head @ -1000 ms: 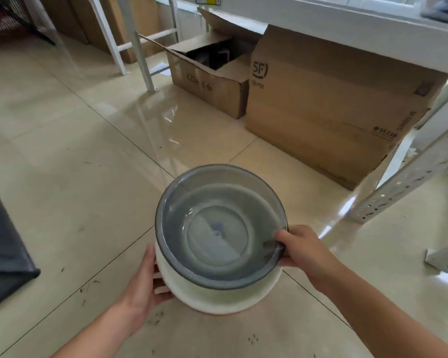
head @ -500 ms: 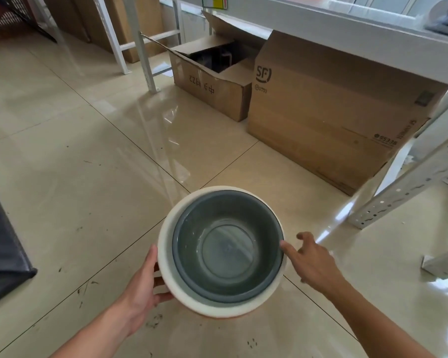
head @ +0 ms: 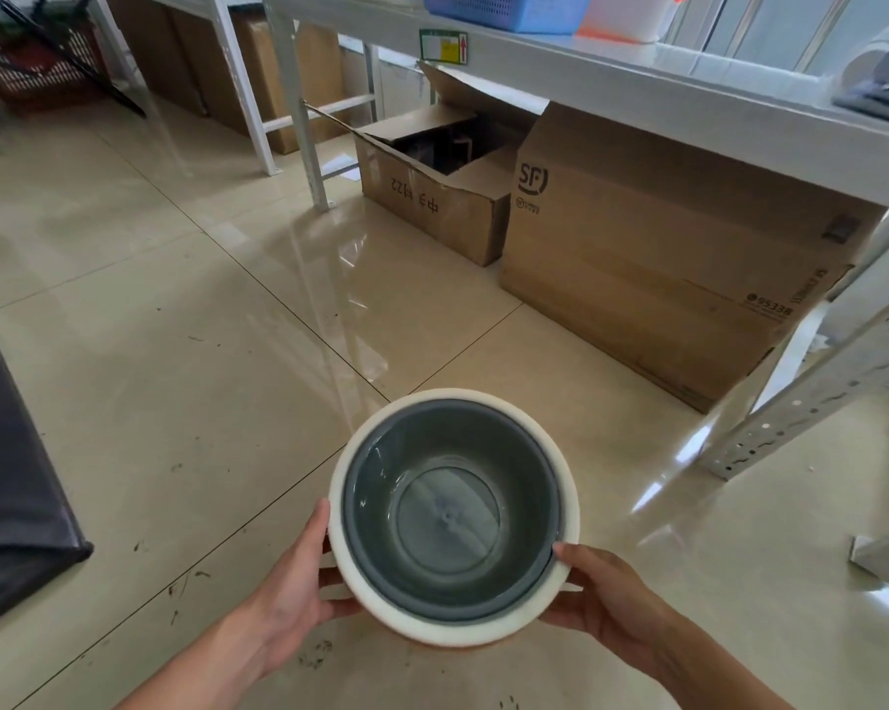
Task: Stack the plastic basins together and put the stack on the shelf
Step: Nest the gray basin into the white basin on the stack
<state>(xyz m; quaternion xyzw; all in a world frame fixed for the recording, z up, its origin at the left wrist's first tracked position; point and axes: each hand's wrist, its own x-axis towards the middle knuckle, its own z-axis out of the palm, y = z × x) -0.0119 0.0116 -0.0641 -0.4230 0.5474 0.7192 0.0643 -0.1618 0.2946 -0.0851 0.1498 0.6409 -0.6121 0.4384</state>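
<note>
A translucent grey basin sits nested inside a white basin, whose rim shows all around it. I hold the stack level above the tiled floor, low in the view. My left hand grips the white rim on its left side, thumb on top. My right hand grips the rim at the lower right. The white shelf runs across the top of the view, beyond and above the stack.
Two cardboard boxes stand on the floor under the shelf, the left one open. A blue basket and a white container sit on the shelf. Perforated metal uprights slant at the right. A black mat lies at the left.
The grey basin dropped fully into the white one. My right hand let go of the grey rim and took hold of the white rim. The view has tilted up toward the shelf.
</note>
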